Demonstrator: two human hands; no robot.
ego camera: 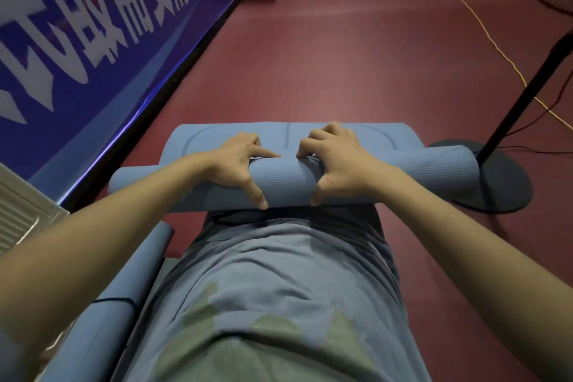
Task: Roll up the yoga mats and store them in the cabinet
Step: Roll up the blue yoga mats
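Note:
A blue yoga mat (286, 184) lies across the red floor in front of me, almost all of it wound into a thick roll. Only a short flat end (214, 136) still lies on the floor beyond the roll. My left hand (238, 164) and my right hand (338, 161) grip the middle of the roll side by side, fingers curled over its top and thumbs on the near side. A second blue mat (124, 295), rolled up and ringed by a thin black band, lies at my lower left beside my leg.
A blue banner wall (93, 40) runs along the left. A black fan stand with a round base (499, 183) sits right beside the roll's right end, its pole (527, 87) slanting up. Yellow and red cables (483, 28) trail over the floor at right. A white louvred panel (21, 214) is at far left.

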